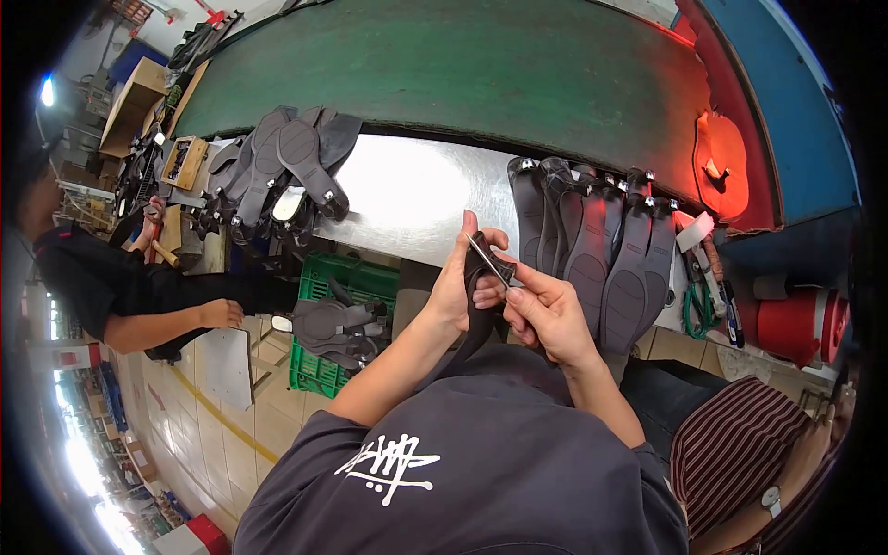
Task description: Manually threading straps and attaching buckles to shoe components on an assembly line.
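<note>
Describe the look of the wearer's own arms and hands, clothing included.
The left hand and right hand wear no gloves; the forearms are bare, with no watch or cable visible. The dark shirt has short sleeves and a white scrawled print.

Left fingers (486,294) grip a dark shoe piece (479,326); right fingers (541,285) hold a slim metal tool (488,258) at it; grey soles (585,273) line the bench (416,199).

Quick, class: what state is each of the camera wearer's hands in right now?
Left hand: closed, holding a dark shoe piece.
Right hand: closed, pinching a slim metal tool.
</note>
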The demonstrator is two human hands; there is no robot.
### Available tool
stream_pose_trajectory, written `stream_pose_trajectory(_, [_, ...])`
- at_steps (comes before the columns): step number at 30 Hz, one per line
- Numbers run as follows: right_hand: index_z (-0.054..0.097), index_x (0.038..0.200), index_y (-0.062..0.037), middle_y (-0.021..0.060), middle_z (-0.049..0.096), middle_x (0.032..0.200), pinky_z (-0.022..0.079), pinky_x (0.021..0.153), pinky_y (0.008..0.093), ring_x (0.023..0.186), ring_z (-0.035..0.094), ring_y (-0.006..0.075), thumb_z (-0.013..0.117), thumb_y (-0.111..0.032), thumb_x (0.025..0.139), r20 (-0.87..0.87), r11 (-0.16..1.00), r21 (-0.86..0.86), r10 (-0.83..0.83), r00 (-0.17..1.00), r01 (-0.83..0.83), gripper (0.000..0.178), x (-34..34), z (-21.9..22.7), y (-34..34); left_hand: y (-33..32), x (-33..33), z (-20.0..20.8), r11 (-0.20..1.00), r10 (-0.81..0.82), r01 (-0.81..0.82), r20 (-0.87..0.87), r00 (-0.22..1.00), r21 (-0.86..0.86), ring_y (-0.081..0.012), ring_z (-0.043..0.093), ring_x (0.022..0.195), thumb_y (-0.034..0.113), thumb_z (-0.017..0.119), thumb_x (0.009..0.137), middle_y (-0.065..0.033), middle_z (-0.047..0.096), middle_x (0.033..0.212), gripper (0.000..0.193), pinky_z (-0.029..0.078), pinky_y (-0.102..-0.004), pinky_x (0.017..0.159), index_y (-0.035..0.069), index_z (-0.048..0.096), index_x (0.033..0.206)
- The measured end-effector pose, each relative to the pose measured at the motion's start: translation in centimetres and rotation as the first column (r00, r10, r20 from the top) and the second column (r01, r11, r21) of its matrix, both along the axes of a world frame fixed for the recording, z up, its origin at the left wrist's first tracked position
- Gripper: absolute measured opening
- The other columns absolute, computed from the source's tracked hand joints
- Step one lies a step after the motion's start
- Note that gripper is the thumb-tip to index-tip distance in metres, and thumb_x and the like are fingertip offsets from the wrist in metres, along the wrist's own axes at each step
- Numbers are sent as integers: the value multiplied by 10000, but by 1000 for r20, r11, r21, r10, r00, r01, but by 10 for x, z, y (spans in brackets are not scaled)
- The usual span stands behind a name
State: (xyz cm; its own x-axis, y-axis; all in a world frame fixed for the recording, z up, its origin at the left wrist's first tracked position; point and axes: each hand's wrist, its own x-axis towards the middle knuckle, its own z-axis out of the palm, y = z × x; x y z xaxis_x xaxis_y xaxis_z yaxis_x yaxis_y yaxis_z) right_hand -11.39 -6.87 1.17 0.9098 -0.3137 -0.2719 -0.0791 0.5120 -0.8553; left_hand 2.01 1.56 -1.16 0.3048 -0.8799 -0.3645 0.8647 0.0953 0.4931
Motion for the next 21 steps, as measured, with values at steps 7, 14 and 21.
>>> stream_pose_trajectory(7, [545, 1249, 16, -33, 457, 586, 292, 385, 173, 427, 370, 19, 475, -173, 991, 58, 962, 272, -6, 998, -10, 328, -15, 2, -14, 5, 4, -11, 963, -217, 169, -234, 948, -209, -64, 273, 340, 643, 335, 930, 24, 358, 473, 620, 243, -197, 322, 67, 557, 877])
stream_pose_trajectory(14, [604, 1109, 35, -21, 487, 596, 317, 407, 178, 447, 402, 32, 439, -223, 1014, -43, 981, -181, -82, 996, 73, 321, -16, 10, -14, 1, 9, -13, 970, -200, 90, -531, 824, -225, -117, 385, 453, 651, 406, 895, 3, 363, 512, 593, 397, -249, 454, 105, 602, 770])
stream_pose_trajectory(21, [561, 877, -18, 138, 564, 670, 445, 507, 356, 558, 580, 297, 565, -44, 905, 216, 365, -887, -212, 953, 283, 38, 8, -12, 6, -7, -5, 10, 971, 233, -207, -280, 931, 118, -128, 379, 515, 635, 513, 856, 14, 339, 528, 524, 362, -282, 561, 165, 457, 630])
